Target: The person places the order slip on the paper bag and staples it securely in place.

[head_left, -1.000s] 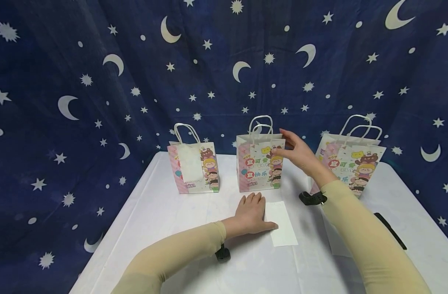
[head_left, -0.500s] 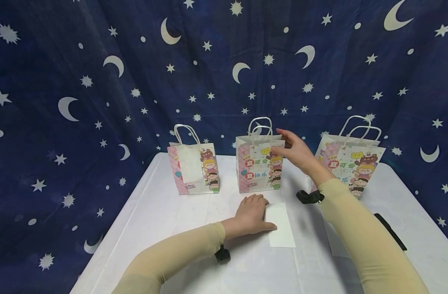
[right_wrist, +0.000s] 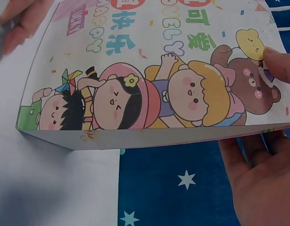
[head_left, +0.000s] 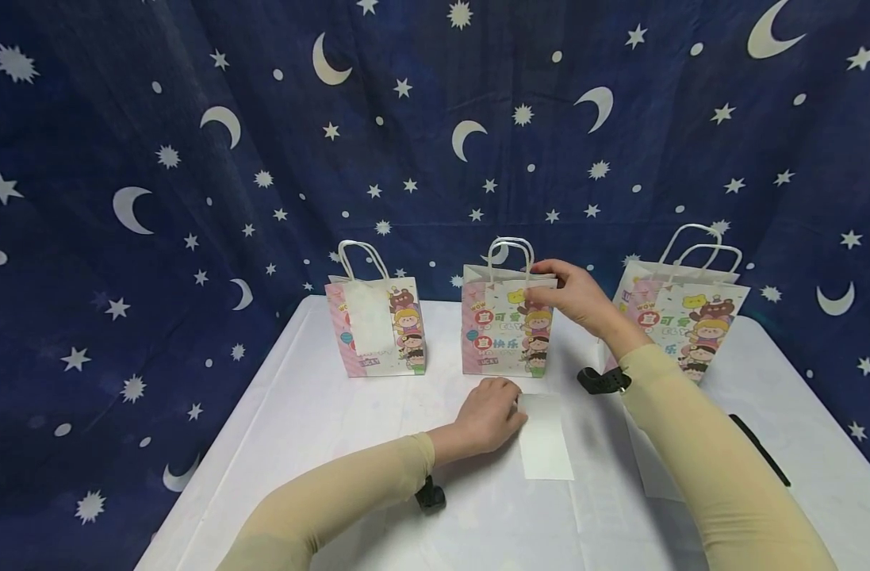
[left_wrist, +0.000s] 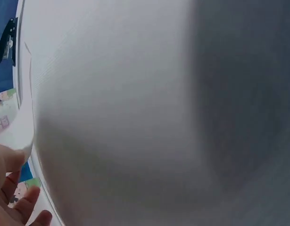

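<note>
A white paper gift bag [head_left: 502, 329] with cartoon figures stands mid-table in the head view. My right hand [head_left: 576, 297] grips its upper right edge, the thumb [right_wrist: 279, 63] on the printed front and the other fingers behind. In front of the bag a blank white paper slip [head_left: 547, 448] lies on the table. My left hand [head_left: 483, 416] pinches its upper left edge between thumb [left_wrist: 15, 160] and fingers; in the left wrist view the slip bends up there. The fingertips under the slip are partly hidden.
A similar bag [head_left: 409, 341] stands left, a white slip [head_left: 370, 317] against its front. Another bag [head_left: 691, 317] stands right, partly behind my right arm. A white sheet [head_left: 652, 460] and a long black object [head_left: 759, 450] lie by that arm. A starry curtain [head_left: 420, 119] hangs behind.
My left thumb has drawn back from across the slip to its edge. The middle bag has turned slightly and its handles now nearly overlap; my right fingers sit a little lower.
</note>
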The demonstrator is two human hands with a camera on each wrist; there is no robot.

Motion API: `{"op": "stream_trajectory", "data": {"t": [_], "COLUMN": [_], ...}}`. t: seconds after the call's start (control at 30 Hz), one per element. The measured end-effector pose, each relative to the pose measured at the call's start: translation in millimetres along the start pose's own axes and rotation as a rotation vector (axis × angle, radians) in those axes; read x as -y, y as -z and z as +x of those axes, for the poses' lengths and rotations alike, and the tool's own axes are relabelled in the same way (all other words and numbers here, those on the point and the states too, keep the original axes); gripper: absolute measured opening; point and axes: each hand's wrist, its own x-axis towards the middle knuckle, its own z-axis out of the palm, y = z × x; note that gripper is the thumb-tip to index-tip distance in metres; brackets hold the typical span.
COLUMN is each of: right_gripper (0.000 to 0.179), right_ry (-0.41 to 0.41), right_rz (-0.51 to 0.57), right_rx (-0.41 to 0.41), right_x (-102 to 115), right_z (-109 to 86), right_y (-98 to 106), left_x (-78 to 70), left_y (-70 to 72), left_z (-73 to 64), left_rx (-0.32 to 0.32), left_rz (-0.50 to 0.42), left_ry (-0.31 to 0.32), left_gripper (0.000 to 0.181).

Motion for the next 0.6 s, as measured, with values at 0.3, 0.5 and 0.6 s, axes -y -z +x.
{"op": "stream_trajectory", "data": {"t": [0.3, 0.5, 0.6], "right_gripper": [0.061, 0.051, 0.048], "right_ry": [-0.027, -0.011, -0.004], "right_rz": [-0.026, -0.012, -0.015], "right_rx": [0.002, 0.004, 0.004], "right_x": [1.6, 2.2, 2.8], "right_z": [-0.4, -1.2, -1.8], "right_y": [-0.9, -1.9, -1.8], "left_x": [6.4, 10.8, 13.6], "left_y": [10.2, 23.1, 30.9], "left_z": [5.0, 6.6, 7.5], "left_rx": [-0.061, -0.083, -0.102], "left_rz": [-0.196, -0.335, -0.418], "left_ry": [0.049, 0.098, 0.122], "left_gripper": [0.011, 0.009, 0.009]}}
